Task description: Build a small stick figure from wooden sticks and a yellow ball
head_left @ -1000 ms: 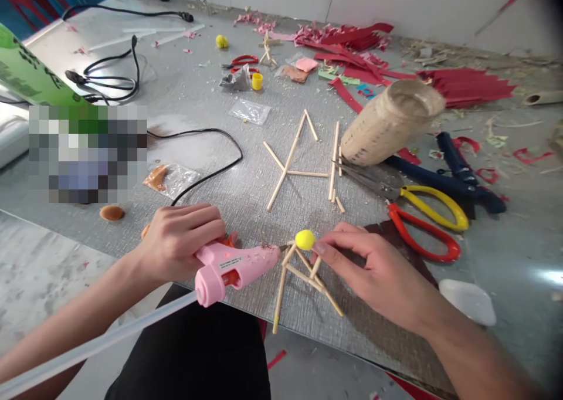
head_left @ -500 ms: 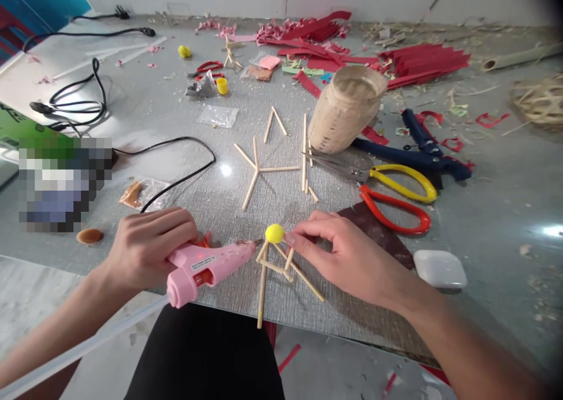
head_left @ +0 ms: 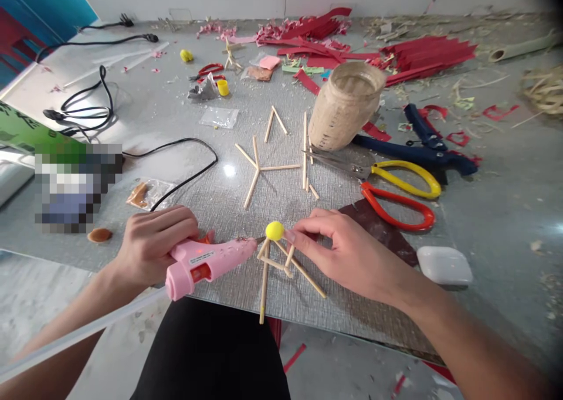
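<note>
My left hand (head_left: 152,241) is wrapped around a pink hot glue gun (head_left: 215,262), a long clear glue stick trailing out of its back. The gun's nozzle points right, at the join beneath a yellow ball (head_left: 275,230). That ball tops a small stick figure (head_left: 275,263) made of thin wooden sticks, its legs spread near the table's front edge. With thumb and forefinger, my right hand (head_left: 338,250) pinches the figure just right of the ball; the exact grip point is partly hidden. Beyond lies another joined stick frame (head_left: 258,168).
Scissors (head_left: 389,192) lie beside a cloudy jar (head_left: 347,109) and a dark blue hand tool (head_left: 422,151). A white case (head_left: 444,266) sits right of my right hand. Red paper strips (head_left: 426,63) cover the back. A black cord (head_left: 193,140) loops across the left.
The glue gun's nozzle has edged slightly closer to the base of the yellow ball. My right hand keeps its pinch on the figure. The view has shifted a little.
</note>
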Demonstrator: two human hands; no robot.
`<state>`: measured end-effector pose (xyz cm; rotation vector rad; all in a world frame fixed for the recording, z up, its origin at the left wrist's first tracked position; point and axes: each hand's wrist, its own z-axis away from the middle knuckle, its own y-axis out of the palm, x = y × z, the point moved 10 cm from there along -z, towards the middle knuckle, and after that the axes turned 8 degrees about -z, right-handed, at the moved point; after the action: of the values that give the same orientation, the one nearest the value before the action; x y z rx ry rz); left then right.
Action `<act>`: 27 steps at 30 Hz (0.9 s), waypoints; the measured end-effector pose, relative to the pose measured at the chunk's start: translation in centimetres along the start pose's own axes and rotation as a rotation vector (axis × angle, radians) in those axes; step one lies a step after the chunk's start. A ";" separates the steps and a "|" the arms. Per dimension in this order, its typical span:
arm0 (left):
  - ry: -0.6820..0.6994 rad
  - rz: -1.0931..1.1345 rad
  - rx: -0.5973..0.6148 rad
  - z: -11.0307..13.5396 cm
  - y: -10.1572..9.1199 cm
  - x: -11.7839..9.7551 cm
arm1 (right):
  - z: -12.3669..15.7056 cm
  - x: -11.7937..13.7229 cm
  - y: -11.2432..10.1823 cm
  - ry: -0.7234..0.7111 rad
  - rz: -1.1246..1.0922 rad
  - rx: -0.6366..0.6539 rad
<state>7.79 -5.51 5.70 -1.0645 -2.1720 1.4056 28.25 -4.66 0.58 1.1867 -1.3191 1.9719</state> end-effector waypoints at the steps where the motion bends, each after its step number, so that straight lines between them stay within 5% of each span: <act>1: 0.002 0.001 -0.002 0.0 0.0 0.0 | 0.0 0.0 0.0 0.003 0.002 -0.002; 27: -0.001 0.012 0.087 -0.9 0.2 0.2 | 0.3 -0.1 -0.1 -0.005 -0.013 0.004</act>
<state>8.32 -4.75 5.86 -1.0466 -2.0880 1.4923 28.46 -4.87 0.57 1.2001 -1.3067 1.9648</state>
